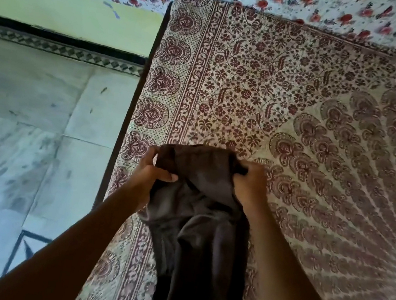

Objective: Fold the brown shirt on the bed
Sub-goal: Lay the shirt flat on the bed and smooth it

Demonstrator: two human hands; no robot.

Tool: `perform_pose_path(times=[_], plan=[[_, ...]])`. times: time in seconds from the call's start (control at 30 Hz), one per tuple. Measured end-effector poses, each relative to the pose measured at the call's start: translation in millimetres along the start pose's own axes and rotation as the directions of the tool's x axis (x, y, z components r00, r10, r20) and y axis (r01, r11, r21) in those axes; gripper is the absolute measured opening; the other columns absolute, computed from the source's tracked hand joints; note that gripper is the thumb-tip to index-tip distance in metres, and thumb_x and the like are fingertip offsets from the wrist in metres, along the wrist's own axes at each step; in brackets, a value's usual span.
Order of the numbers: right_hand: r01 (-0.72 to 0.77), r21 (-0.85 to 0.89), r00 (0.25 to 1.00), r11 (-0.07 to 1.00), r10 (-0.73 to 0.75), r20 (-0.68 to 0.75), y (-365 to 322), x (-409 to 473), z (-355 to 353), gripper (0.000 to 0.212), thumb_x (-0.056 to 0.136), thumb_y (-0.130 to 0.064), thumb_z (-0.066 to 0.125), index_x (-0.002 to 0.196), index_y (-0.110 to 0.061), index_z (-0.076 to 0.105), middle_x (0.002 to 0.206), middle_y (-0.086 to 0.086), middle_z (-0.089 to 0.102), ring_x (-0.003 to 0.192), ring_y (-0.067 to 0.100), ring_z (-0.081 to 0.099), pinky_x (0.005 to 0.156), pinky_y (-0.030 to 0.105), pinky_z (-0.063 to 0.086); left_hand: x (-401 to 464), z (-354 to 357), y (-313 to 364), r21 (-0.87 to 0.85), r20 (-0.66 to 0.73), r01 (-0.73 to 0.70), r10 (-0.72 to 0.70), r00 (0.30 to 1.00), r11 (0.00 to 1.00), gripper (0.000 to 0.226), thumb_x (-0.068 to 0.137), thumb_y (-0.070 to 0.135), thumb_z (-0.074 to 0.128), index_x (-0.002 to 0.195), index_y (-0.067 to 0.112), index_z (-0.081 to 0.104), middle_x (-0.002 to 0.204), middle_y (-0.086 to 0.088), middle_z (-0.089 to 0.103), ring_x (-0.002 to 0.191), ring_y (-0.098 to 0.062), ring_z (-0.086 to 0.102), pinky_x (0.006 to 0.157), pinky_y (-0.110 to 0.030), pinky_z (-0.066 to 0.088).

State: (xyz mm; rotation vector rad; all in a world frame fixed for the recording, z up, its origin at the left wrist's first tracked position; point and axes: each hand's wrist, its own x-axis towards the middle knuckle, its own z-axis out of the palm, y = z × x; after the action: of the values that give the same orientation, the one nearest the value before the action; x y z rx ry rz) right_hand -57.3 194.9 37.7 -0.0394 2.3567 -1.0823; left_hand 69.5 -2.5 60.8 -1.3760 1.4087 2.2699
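Two hands, left hand [152, 171] and right hand [249, 182], fingers gripping bunched brown shirt [196, 215], lower end cut off, over bed [329, 120].

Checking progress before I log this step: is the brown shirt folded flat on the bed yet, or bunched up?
Bunched, not folded: the brown shirt hangs crumpled between left hand and right hand, which grip its top edge.

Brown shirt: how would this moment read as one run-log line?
stage: fold starting | brown shirt: bunched, hanging over bed | left hand: grips top edge | right hand: grips top edge
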Motion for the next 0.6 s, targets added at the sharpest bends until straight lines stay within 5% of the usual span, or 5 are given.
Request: perform_pose_path(times=[0.13,0.2,0.3,0.4,0.6], plan=[[0.088,0.067,0.976,0.994,-0.073,-0.203,-28.2,-67.4,-59.5,0.022,0.093,-0.001,0.058,0.086,-0.021,0.062,0.071,-0.015,0.056,0.065,0.0,0.051,0.056,0.023,0.036,-67.6,1.1,21.7,0.134,0.037,-0.079,0.075,0.996,0.988,0.075,0.073,-0.019,0.072,0.127,0.026,0.047,0.104,-0.015,0.07,0.073,-0.024,0.075,0.057,-0.035,0.06],[0.156,0.092,0.958,0.983,-0.128,-0.255,-36.6,-102.1,-94.8,0.009,0.094,-0.009,0.058,0.093,-0.016,0.064,0.078,-0.01,0.06,0.07,0.008,0.056,0.059,0.028,0.04,-97.6,-0.1,34.5,0.114,0.085,-0.047,0.038,0.996,0.992,0.067,0.08,0.008,0.08,0.138,0.018,0.047,0.117,-0.019,0.07,0.086,-0.025,0.076,0.068,-0.037,0.061],[0.237,0.061,0.943,0.97,-0.215,-0.254,-56.0,-160.2,-141.6,0.015,0.092,-0.024,0.063,0.097,-0.013,0.071,0.079,0.001,0.068,0.07,0.023,0.063,0.062,0.036,0.048,-149.4,1.8,53.9,0.082,0.181,0.086,-0.1,0.978,0.993,0.044,0.104,0.047,0.048,0.118,0.012,0.071,0.116,-0.012,0.076,0.103,-0.028,0.074,0.085,-0.036,0.058],[0.285,0.036,0.936,0.958,-0.271,-0.224,-81.1,-230.8,-182.6,0.007,0.094,-0.022,0.071,0.095,-0.016,0.074,0.083,-0.002,0.07,0.076,0.014,0.066,0.068,0.029,0.052,-206.4,7.3,71.1,0.376,0.214,0.005,-0.092,0.972,0.927,0.042,0.105,0.017,0.048,0.074,0.007,0.073,0.071,-0.004,0.075,0.069,-0.022,0.069,0.063,-0.026,0.054],[0.263,-0.156,0.956,0.952,-0.279,-0.095,-101.6,-318.5,-266.0,0.053,0.068,-0.036,0.095,0.114,-0.022,0.073,0.112,-0.012,0.066,0.101,0.002,0.06,0.082,0.005,0.042,-274.7,20.6,99.8,0.591,0.44,-0.455,0.207,0.874,0.666,0.038,0.101,-0.002,0.054,0.068,0.015,0.059,0.049,0.014,0.054,0.048,0.004,0.048,0.052,-0.011,0.036]])
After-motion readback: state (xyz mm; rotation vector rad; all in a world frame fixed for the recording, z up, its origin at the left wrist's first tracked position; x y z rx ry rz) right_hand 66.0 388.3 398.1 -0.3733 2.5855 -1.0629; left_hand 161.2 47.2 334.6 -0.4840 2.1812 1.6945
